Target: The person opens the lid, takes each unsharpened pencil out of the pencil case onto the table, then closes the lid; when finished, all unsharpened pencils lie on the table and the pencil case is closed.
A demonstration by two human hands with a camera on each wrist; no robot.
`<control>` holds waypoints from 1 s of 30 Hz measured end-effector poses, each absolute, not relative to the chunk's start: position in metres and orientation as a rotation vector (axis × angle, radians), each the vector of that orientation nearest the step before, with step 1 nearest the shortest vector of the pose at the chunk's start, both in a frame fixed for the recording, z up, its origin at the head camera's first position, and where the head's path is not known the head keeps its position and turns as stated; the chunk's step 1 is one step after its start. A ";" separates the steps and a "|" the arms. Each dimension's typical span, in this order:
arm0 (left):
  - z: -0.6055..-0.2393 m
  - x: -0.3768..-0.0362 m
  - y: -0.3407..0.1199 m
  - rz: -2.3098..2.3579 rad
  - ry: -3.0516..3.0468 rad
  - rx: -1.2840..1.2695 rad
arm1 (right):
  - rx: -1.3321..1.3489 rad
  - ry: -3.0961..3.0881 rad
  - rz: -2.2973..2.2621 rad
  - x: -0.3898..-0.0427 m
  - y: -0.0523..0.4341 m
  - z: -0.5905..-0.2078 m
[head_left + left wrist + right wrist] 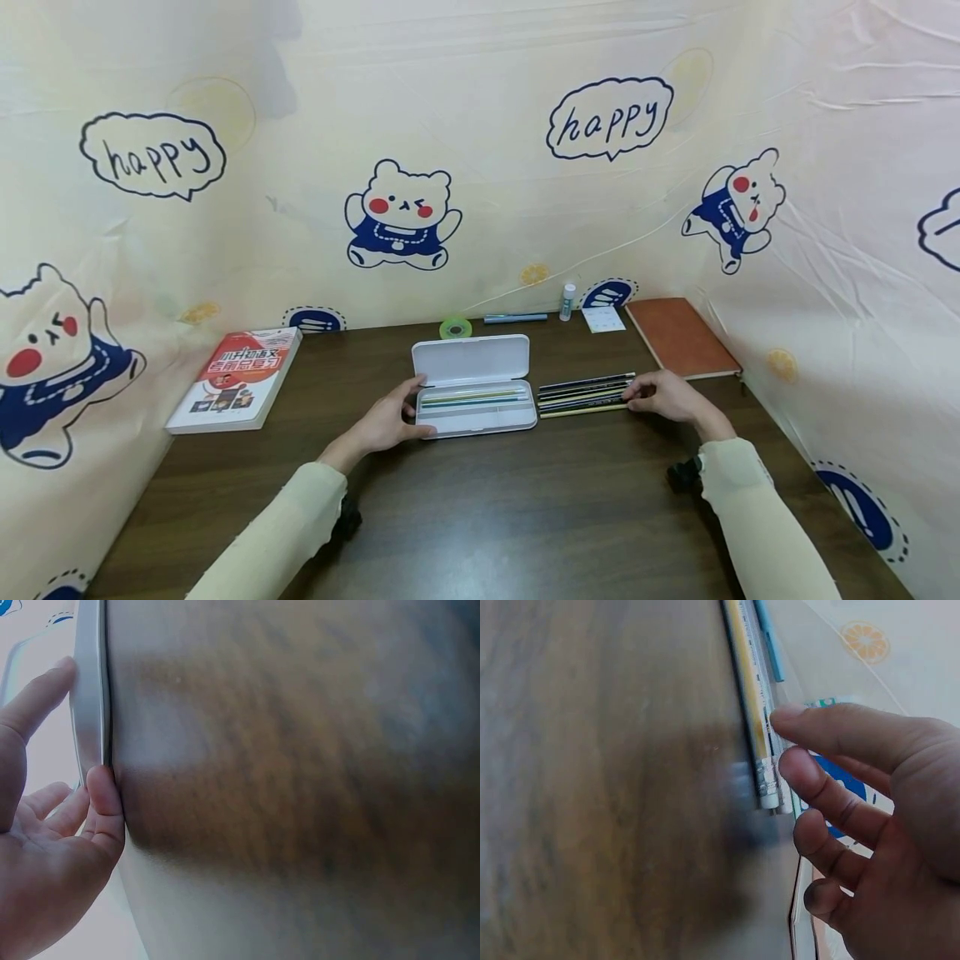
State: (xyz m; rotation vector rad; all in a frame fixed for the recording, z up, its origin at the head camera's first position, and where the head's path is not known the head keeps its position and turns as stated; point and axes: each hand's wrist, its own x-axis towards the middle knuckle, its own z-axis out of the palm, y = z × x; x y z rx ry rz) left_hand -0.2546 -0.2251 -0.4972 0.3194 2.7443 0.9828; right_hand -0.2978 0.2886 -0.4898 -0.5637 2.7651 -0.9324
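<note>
the white pencil case (474, 385) lies open in the middle of the dark wooden table (480, 517), with its lid toward the wall. a few pens already lie inside its tray, so i judge the filling is partly done. the left hand (388, 421) holds the left end of the case, thumb and fingers curved around its rim. just beside the case, on its right, a row of pencils (583, 394) waits on the table; they seem to be what is left. the right hand (666, 395) touches their right ends with bent fingertips (787, 715), not yet closed around any of them. near the wall there are a tape roll (455, 327), a blue pen (515, 317) and a small bottle (567, 301); a brown notebook (681, 337) is close behind the right hand. the front part of the table gives wide room, and a book (238, 379) lies well apart at the left.
</note>
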 end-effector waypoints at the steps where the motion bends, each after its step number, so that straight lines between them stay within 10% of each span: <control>1: -0.497 -0.254 -0.225 0.983 2.746 0.322 | -0.557 2.759 -0.946 -0.298 0.288 -0.489; 30: -0.495 -0.254 -0.223 0.985 2.748 0.305 | -0.816 2.622 -1.064 -0.311 0.180 -0.473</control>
